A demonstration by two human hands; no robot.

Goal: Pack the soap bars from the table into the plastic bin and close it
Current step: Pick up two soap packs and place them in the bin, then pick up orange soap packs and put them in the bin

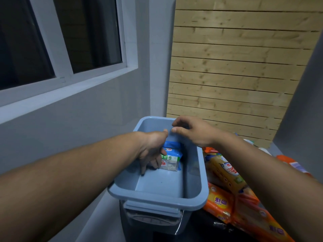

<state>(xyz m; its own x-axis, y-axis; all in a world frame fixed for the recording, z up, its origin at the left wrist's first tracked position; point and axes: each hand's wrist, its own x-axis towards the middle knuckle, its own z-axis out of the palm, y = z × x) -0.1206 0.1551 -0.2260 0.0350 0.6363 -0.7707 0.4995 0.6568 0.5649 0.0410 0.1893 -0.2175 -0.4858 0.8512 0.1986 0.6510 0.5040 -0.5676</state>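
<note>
Bin [157, 194] centre frame, left hand [152, 151] inside grasping a soap pack [170, 159], right hand [194, 131] above far rim — loose, holding nothing — orange packs [220, 205] lower right

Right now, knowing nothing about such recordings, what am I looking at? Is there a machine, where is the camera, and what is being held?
There is no machine: these are a person's two bare hands, filmed by one camera worn on the head, looking forward and down. The left hand reaches into the open blue plastic bin, its grip on a white-and-blue soap pack near the bottom. The right hand hovers over the bin's far end, fingers loosely curled, holding nothing. Right of the bin lie orange and yellow soap packs, not yet packed. No lid is on the bin.
</note>
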